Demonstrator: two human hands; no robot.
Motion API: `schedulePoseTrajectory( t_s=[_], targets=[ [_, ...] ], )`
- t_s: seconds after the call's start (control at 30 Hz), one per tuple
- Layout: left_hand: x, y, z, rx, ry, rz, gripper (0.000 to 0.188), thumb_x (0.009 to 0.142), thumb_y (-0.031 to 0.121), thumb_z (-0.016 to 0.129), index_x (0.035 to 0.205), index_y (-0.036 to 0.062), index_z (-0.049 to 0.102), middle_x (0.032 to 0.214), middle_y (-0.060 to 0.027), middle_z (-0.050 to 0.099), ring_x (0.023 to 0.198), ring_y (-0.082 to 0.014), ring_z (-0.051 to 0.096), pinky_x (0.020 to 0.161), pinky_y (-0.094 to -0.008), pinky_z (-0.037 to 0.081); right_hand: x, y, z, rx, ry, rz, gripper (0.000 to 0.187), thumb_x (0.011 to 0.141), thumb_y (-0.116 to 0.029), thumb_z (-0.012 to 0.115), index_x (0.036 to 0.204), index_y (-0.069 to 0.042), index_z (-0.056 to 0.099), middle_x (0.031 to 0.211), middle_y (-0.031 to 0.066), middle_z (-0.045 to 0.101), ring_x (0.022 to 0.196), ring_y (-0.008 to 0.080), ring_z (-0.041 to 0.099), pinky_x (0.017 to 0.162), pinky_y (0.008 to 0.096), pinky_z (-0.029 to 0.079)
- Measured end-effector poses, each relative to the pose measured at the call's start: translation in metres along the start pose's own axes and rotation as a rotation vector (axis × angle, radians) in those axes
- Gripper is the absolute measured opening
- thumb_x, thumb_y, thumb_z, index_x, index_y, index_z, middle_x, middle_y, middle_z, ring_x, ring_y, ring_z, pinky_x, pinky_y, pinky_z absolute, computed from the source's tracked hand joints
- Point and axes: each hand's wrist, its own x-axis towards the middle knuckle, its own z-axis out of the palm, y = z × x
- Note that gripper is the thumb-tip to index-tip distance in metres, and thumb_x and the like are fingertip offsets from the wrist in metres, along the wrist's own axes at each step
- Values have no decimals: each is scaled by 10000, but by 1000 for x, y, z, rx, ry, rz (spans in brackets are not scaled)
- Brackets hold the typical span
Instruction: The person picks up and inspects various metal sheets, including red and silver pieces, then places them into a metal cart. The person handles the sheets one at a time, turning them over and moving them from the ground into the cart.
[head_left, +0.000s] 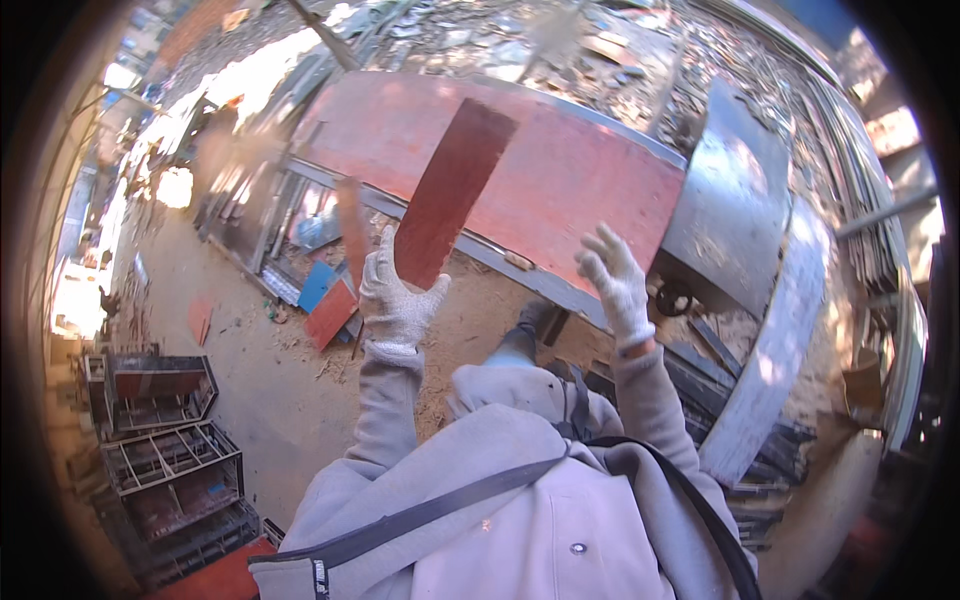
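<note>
A: Head view, item one?
B: Left hand point(398, 300), white knit glove, fingers closed around the lower end of a narrow red board strip point(452, 190). The strip is lifted clear, tilted up and to the right, its upper end over the near edge of the big red panel point(560, 175).

A: Item two?
B: Right hand point(617, 285), same kind of glove, fingers spread and loose, grasping nothing. It hovers just off the panel's near edge, apart from the strip.

A: The panel?
B: Flat on a metal frame. A grey metal sheet point(730, 200) stands at its right end, and a pale plank point(775, 350) leans further right.

A: Ground stock?
B: Sawdust floor. Small red and blue offcuts point(328, 300) lie below the panel's left corner. Metal crates point(165, 455) are stacked at the lower left.

A: Progress?
B: By my judgement the strip is picked up and in hand, but not yet set down anywhere. The offcuts on the ground lie untouched.
</note>
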Motion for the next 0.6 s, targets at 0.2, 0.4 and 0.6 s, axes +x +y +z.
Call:
schedulePoseTrajectory(
  t_s=[0.2,0.4,0.6],
  targets=[
    [-17,106,117,-956,-286,-41,910,741,550,919,1365,19,522,1159,-84,623,1022,-232,637,879,-380,549,-53,-13,-42,51,-127,147,903,974,-473,730,1594,38,318,1427,221,598,1233,266,644,1026,372,532],
    [-12,190,186,-1385,-513,-489,650,826,720,747,1015,131,547,864,23,550,693,-99,535,628,-283,506,-106,-31,-55,-173,55,114,698,952,-328,784,1506,-12,498,1292,185,695,1177,246,677,1018,379,533],
    [-21,225,218,-1793,-845,-866,650,901,633,731,1210,80,587,963,-52,601,831,-192,612,728,-375,568,-116,-13,-100,-1,222,166,285,1038,-46,616,1313,-39,691,1057,37,763,704,40,650,600,205,517]
  ],
)
